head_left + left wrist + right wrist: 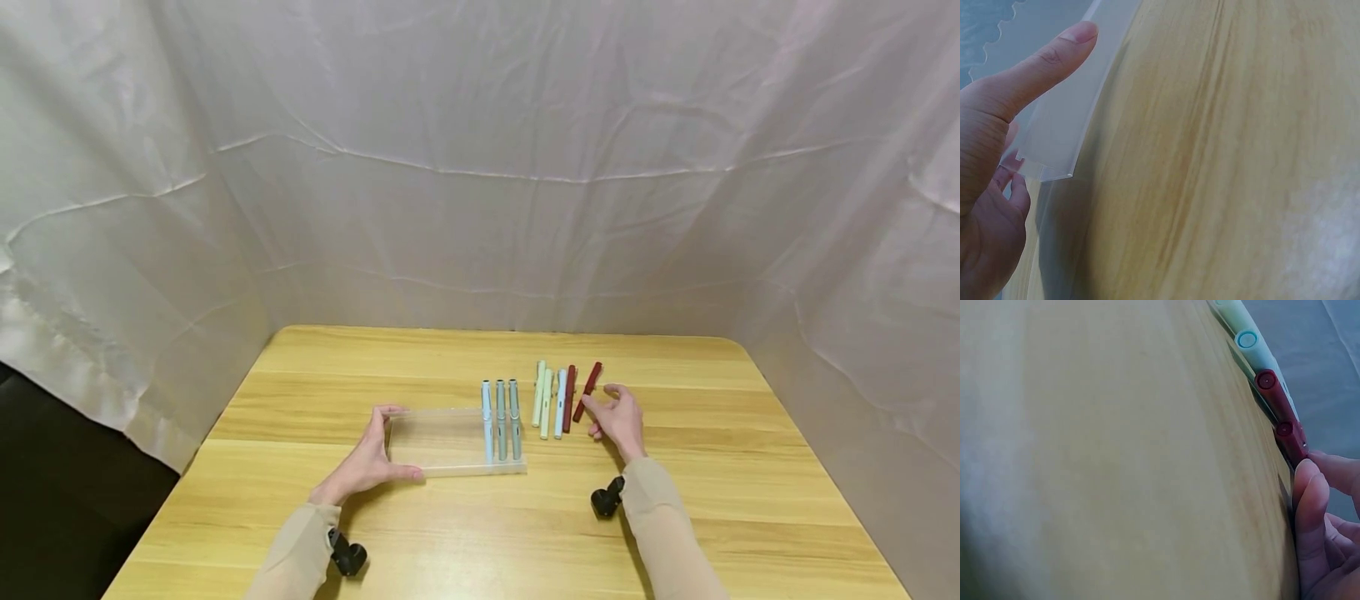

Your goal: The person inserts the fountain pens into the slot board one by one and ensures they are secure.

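My left hand [367, 454] grips the left end of a clear plastic pen tray [438, 442], thumb along its near edge and fingers at the far side. In the left wrist view the thumb lies over the tray's wall [1063, 134]. One light blue pen [487, 421] and two grey-green pens [502, 421] lie side by side in the tray's right end. My right hand [621, 419] pinches the rightmost dark red pen [588, 392] between thumb and index finger; that pen lies slanted. Its end [1285, 429] shows in the right wrist view.
Left of the pinched pen lie another dark red pen [570, 400], a light blue pen [560, 404] and two pale green pens [546, 404], close together. Everything stands on a wooden table [480, 533], with pale curtains [480, 233] behind and at the sides.
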`<state>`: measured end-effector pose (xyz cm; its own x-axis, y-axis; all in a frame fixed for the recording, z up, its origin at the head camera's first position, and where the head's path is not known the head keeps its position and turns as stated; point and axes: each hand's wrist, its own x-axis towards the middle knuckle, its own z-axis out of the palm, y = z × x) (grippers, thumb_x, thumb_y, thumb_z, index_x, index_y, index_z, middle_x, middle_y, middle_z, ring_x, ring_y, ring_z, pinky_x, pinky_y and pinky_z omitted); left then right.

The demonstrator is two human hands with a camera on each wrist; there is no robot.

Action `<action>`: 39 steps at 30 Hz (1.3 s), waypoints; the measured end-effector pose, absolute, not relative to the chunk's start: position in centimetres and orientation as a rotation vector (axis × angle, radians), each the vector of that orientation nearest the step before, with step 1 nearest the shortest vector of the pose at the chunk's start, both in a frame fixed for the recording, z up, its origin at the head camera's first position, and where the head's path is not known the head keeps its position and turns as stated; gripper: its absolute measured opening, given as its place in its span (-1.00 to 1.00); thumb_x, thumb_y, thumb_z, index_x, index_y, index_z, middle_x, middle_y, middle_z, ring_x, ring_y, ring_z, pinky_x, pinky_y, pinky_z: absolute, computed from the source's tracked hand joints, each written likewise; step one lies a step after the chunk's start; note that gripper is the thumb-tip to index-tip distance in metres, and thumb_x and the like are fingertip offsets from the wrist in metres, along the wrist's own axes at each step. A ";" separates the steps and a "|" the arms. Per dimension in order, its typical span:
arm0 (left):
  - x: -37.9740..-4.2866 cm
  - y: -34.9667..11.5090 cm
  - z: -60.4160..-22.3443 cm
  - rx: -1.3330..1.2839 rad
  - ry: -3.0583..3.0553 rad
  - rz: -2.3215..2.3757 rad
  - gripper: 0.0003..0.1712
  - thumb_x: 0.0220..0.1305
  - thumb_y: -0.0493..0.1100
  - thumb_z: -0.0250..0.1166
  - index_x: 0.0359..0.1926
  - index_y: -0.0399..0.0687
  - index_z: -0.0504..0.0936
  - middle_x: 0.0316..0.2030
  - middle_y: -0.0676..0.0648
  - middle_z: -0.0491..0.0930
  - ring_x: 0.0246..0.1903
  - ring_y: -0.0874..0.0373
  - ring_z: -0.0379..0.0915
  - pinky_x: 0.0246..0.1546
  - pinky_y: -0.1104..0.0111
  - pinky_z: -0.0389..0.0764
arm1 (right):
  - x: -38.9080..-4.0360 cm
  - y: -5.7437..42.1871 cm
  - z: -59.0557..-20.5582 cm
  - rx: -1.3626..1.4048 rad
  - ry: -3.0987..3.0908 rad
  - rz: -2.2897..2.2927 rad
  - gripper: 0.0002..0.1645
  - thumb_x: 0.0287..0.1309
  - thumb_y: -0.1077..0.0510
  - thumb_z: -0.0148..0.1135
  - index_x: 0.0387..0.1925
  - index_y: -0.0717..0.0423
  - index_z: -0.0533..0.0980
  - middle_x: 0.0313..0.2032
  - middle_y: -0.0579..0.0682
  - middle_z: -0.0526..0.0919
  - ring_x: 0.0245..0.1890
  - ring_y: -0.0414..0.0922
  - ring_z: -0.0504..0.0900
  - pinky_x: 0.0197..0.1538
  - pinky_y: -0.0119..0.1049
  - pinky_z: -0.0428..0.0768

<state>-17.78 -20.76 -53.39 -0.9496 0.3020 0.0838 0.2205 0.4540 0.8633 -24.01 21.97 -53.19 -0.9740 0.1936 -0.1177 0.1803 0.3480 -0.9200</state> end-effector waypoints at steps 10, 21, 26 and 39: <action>-17.7 -20.7 -53.3 0.459 2.604 1.534 0.25 -0.27 -0.06 0.72 0.34 -0.18 0.09 0.41 -0.32 0.15 0.53 -0.37 -0.13 0.55 -0.23 -0.09 | -23.4 22.3 -52.9 -0.305 -2.593 1.856 -0.10 0.23 0.18 0.37 0.45 0.36 0.13 -0.49 0.00 0.66 -0.72 -0.23 0.57 -0.59 -0.36 0.68; -17.7 -20.9 -53.3 0.451 2.595 1.528 0.26 -0.25 -0.04 0.71 0.36 -0.17 0.06 0.42 -0.32 0.13 0.54 -0.40 -0.17 0.53 -0.27 -0.09 | -20.6 23.0 -52.6 -0.162 -2.676 1.849 0.00 0.21 0.21 0.39 0.50 0.30 0.03 -0.50 0.05 0.64 -0.70 -0.19 0.61 -0.52 -0.25 0.74; -17.7 -20.9 -53.3 0.451 2.590 1.529 0.27 -0.26 -0.03 0.71 0.36 -0.18 0.06 0.43 -0.33 0.12 0.54 -0.40 -0.18 0.53 -0.27 -0.09 | -20.8 23.4 -52.5 -0.207 -2.727 1.883 0.02 0.27 0.09 0.35 0.52 0.27 -0.04 -0.46 0.03 0.62 -0.71 -0.19 0.59 -0.56 -0.29 0.69; -17.8 -20.8 -53.4 0.428 2.590 1.537 0.29 -0.31 -0.07 0.73 0.35 -0.18 0.07 0.42 -0.33 0.12 0.54 -0.37 -0.13 0.56 -0.21 -0.08 | -23.2 23.6 -52.6 -0.237 -2.887 1.663 0.12 0.32 -0.08 0.30 0.58 0.23 -0.15 -0.74 -0.07 0.52 -0.82 -0.21 0.47 -0.67 -0.29 0.62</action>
<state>-17.79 -20.82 -53.41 -0.9556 0.2891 0.0568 0.1883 0.4509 0.8725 -23.23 23.57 -52.63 -0.9705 0.0236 -0.2400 0.2194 0.4992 -0.8383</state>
